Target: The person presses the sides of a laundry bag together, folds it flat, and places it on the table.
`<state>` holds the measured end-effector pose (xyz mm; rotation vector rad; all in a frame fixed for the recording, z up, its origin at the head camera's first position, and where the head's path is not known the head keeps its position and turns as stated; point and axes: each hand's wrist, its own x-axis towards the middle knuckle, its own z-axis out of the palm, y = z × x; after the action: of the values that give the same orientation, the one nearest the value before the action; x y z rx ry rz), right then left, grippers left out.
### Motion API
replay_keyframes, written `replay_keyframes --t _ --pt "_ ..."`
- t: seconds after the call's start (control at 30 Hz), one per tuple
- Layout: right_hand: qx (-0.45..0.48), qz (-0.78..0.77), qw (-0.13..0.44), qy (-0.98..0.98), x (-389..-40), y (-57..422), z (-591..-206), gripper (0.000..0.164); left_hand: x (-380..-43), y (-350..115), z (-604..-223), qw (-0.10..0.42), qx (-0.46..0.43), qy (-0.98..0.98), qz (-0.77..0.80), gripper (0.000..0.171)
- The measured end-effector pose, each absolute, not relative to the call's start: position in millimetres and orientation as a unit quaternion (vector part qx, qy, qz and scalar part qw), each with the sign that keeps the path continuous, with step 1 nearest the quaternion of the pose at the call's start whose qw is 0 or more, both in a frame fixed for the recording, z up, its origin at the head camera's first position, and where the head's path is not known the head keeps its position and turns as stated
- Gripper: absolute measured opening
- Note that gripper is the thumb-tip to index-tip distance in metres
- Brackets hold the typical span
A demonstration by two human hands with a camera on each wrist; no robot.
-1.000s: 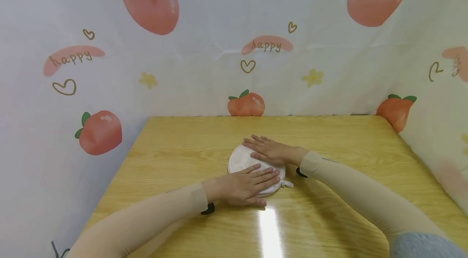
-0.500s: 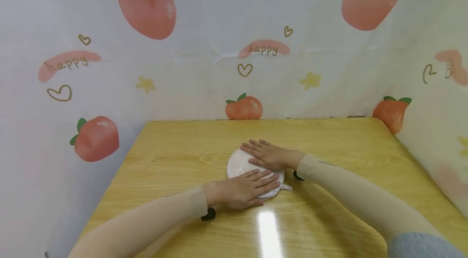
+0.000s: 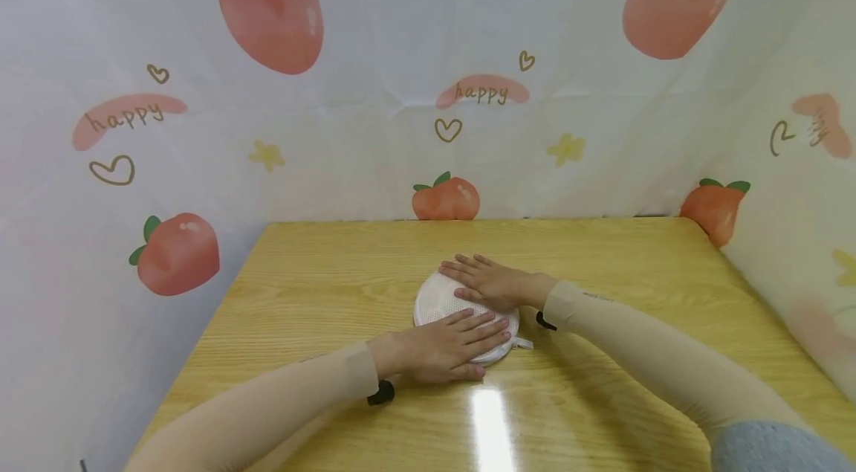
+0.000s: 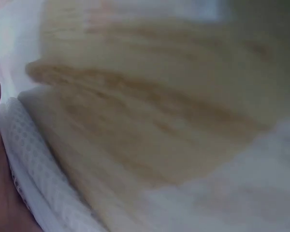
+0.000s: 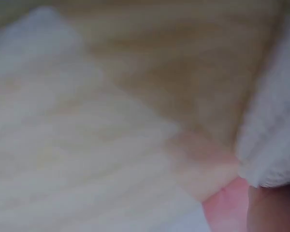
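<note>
A round white mesh pouch (image 3: pixel 438 299) with a zipper lies flat near the middle of the wooden table. Its small white pull tab (image 3: pixel 524 343) sticks out at the right. Across the near part of the pouch rests my left hand (image 3: pixel 448 346), fingers straight and spread, thumb reaching past the near edge. My right hand (image 3: pixel 491 285) lies on the far right part, also with straight fingers. Both palms cover much of the pouch. In the left wrist view the mesh edge (image 4: pixel 43 164) shows beside the hand; the right wrist view shows a blurred white mesh side (image 5: pixel 275 125).
The wooden table (image 3: pixel 321 264) reaches back to a white curtain (image 3: pixel 361 145) printed with peaches, hearts and "happy". The curtain also hangs along the left and right sides. A bright light reflection lies on the tabletop in front of the pouch.
The head view has shifted slightly, so everything sits a little lower in it. Both hands stay on the pouch, and the left thumb lies a little closer to the fingers than at first.
</note>
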<state>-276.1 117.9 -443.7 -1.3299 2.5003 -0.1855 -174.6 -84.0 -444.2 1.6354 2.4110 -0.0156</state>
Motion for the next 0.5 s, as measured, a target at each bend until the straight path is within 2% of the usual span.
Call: replay_keyframes --t 0.5 --pt "-0.441 -0.174 0.138 0.869 -283 132 -415 0.062 -176 -86 -423 0.056 0.534 0.843 0.016 0.065"
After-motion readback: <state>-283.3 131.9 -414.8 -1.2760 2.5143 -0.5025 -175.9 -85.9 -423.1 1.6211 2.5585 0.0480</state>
